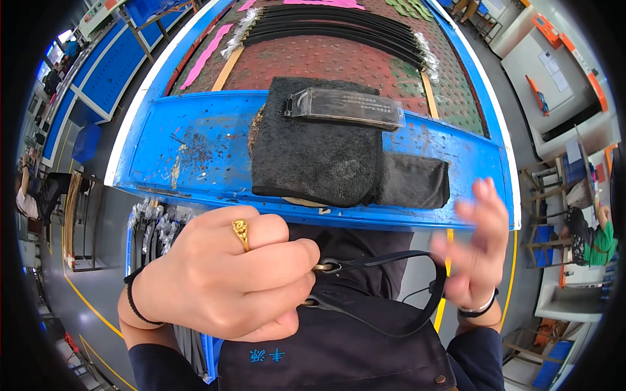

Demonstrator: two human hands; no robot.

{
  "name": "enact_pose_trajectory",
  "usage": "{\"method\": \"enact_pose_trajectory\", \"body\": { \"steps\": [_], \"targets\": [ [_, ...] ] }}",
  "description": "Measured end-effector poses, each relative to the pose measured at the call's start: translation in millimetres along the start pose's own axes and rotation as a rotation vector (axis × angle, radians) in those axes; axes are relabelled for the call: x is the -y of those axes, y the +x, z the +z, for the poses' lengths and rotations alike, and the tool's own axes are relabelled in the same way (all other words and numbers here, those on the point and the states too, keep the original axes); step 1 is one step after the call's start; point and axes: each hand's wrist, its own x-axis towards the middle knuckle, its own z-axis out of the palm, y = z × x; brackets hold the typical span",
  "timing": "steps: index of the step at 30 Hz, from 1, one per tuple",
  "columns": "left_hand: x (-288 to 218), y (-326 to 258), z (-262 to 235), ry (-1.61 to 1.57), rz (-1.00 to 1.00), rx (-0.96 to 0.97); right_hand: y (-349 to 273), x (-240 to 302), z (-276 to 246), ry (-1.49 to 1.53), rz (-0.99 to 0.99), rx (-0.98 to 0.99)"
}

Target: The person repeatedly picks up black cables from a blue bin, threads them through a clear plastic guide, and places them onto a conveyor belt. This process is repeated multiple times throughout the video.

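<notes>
The left hand (241, 277), a gold-coloured ring (240, 234) on one finger, is curled into a fist over the front of a dark fabric apron (339, 355); whether anything lies inside the fist I cannot tell. Right beside its knuckles sits a brass-coloured metal loop (330, 266) on a thin black strap (385, 259), which bows out toward the right hand (481, 244). That hand is blurred, open with fingers spread, near the strap's bend; whether they touch I cannot tell. Beyond both hands, on a blue worktable (202, 153), lies a black plush cloth (313, 156), with a clear plastic box (349, 108) resting on top
</notes>
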Motion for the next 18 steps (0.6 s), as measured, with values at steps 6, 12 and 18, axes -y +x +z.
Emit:
{"method": "enact_pose_trajectory", "body": {
  "steps": [6, 12, 18],
  "targets": [
    [-2.0, -0.9, -4.5, 0.078, 0.038, 0.000, -27.3, -53.5, 23.2, -0.349, 0.435, 0.147],
    [-2.5, 1.9, -0.8, 0.082, 0.028, 0.035, -7.4, -23.6, -2.4, -0.045, 0.283, 0.196],
    [-3.2, 8.7, -0.9, 0.078, 0.032, 0.080, 8.8, 5.8, 5.7, 0.286, -0.059, 0.265]
  ]
}}
